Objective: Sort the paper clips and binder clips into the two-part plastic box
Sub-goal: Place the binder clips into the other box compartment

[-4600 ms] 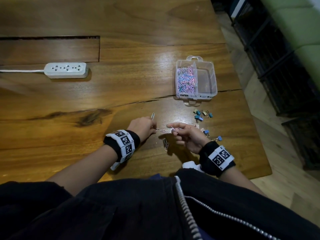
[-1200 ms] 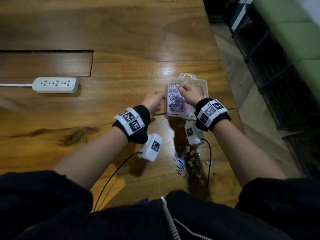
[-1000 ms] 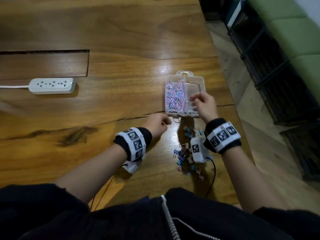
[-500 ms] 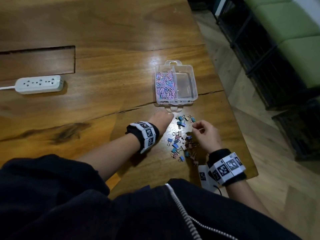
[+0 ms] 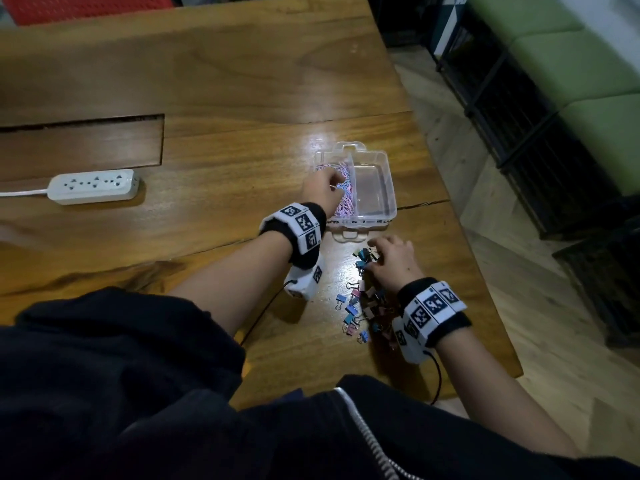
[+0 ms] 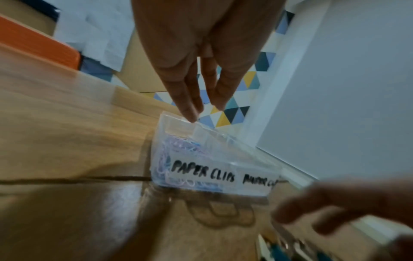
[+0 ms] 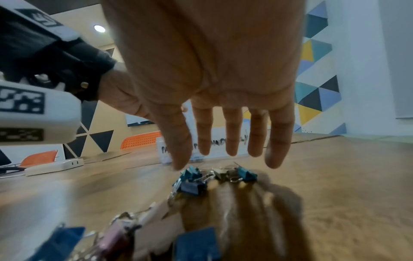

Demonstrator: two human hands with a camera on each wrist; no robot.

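Observation:
The clear two-part box [image 5: 390, 188] stands on the wooden table. Its left part holds pastel paper clips [image 5: 346, 204]; its right part looks bare. My left hand [image 5: 329, 183] hovers over the paper-clip part. In the left wrist view its fingers [image 6: 190, 109] point straight down at the box [image 6: 201, 171], and I see nothing between them. A pile of blue and pink binder clips [image 5: 356, 306] lies in front of the box. My right hand [image 5: 377, 252] hangs just above the pile's far end, fingers [image 7: 231, 141] spread and straight over the binder clips [image 7: 194, 183].
A white power strip [image 5: 93, 185] lies at the left, beside a sunken panel [image 5: 83, 143] in the table. The table's right edge [image 5: 478, 271] drops to the floor, with black wire racks [image 5: 519, 140] beyond. Wrist-camera cables trail near my body.
My left hand has risen from the table in front of the box to above the paper-clip compartment. My right hand has slid forward along the binder clip pile toward the box.

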